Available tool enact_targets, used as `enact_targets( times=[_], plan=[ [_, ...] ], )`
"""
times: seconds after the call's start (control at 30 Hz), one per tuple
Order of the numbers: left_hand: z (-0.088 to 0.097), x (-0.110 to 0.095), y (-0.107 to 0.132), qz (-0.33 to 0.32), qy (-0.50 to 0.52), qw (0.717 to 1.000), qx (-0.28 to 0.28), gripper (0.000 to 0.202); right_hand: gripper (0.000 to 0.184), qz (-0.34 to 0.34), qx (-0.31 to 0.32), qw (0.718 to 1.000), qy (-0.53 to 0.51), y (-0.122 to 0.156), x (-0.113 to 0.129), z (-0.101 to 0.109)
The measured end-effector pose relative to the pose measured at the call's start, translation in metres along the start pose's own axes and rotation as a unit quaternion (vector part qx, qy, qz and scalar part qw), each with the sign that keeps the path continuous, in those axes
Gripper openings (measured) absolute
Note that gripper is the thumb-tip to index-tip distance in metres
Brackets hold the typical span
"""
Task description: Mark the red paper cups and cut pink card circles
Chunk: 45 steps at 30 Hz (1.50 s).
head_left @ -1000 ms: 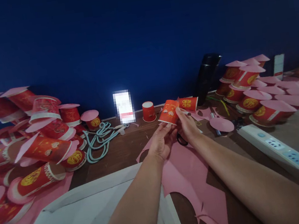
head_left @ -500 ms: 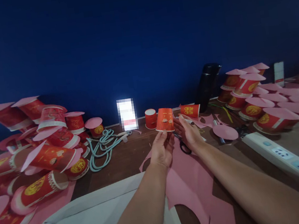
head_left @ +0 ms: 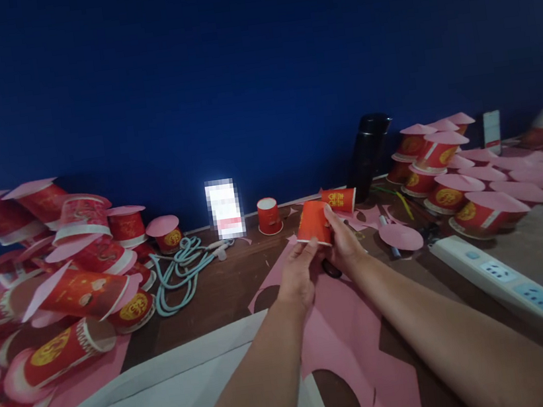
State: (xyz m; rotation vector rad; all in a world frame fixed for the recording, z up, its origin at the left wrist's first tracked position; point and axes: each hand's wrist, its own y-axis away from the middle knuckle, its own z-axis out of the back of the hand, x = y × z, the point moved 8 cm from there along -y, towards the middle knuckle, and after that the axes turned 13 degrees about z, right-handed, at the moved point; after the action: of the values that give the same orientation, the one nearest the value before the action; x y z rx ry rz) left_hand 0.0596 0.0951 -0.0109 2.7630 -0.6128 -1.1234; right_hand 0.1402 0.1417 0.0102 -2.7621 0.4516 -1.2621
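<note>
A red paper cup is held upside down between my two hands over the table. The fingers of my left hand pinch its rim from below. My right hand grips the cup's right side, thumb up along the wall. Behind it lies another red paper cup on its side, with gold characters. A third red cup stands upside down to the left. Below my hands is cut pink paper, and black scissor handles show partly beneath my right hand.
Red cups with pink paper discs are piled on the left and stacked on the right. A blue-green cord, a lit phone, a black bottle, a power strip and a white board lie around.
My right hand has closed onto the cup, which it was only near before. The cup has turned and shifted slightly right and down. The view has moved a little.
</note>
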Motion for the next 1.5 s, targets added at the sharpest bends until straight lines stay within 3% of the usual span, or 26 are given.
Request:
enact_targets(
  times=[0.07, 0.17, 0.37, 0.53, 0.63, 0.73, 0.83, 1.0, 1.1, 1.2, 1.3, 1.5],
  plan=[
    [0.008, 0.002, 0.000, 0.030, 0.115, 0.992, -0.042, 0.017, 0.039, -0.012, 0.000, 1.000, -0.007, 0.001, -0.001, -0.002],
    [0.009, 0.005, 0.000, 0.065, 0.191, 0.979, -0.043, 0.007, 0.038, 0.005, 0.013, 1.000, 0.001, 0.001, 0.000, -0.003],
    [0.011, 0.003, -0.002, 0.025, 0.138, 0.989, -0.046, 0.008, 0.038, 0.052, 0.060, 0.997, 0.024, -0.005, 0.000, -0.001],
    [0.008, 0.010, -0.004, 0.045, 0.090, 0.994, -0.039, 0.007, 0.039, 0.065, 0.036, 0.997, 0.033, -0.006, 0.002, 0.003],
    [0.004, 0.010, -0.003, 0.061, 0.122, 0.991, -0.011, 0.011, 0.040, 0.046, 0.022, 0.998, 0.027, -0.004, 0.002, 0.003],
    [0.009, 0.008, -0.004, 0.069, 0.188, 0.979, -0.020, 0.010, 0.041, 0.022, 0.028, 0.999, 0.018, -0.004, -0.001, 0.001],
    [0.010, 0.001, -0.006, 0.039, 0.199, 0.979, -0.012, 0.005, 0.037, 0.046, 0.048, 0.998, 0.014, -0.006, 0.001, 0.001],
    [0.010, -0.004, -0.007, -0.007, 0.121, 0.992, -0.024, 0.010, 0.038, 0.072, 0.066, 0.994, 0.044, -0.008, 0.002, 0.005],
    [0.008, 0.002, -0.007, 0.014, 0.066, 0.997, -0.033, 0.010, 0.040, 0.084, 0.066, 0.993, 0.047, -0.008, 0.004, 0.005],
    [0.003, 0.008, -0.008, 0.047, 0.031, 0.998, -0.007, 0.013, 0.040, 0.082, 0.060, 0.994, 0.049, -0.006, 0.005, 0.004],
    [0.001, 0.008, -0.008, 0.051, 0.050, 0.997, 0.015, 0.017, 0.041, 0.061, 0.043, 0.996, 0.049, -0.005, 0.004, 0.004],
    [0.010, 0.001, -0.009, 0.047, 0.129, 0.990, -0.041, 0.010, 0.042, 0.057, 0.046, 0.996, 0.043, -0.007, 0.000, 0.005]
  ],
)
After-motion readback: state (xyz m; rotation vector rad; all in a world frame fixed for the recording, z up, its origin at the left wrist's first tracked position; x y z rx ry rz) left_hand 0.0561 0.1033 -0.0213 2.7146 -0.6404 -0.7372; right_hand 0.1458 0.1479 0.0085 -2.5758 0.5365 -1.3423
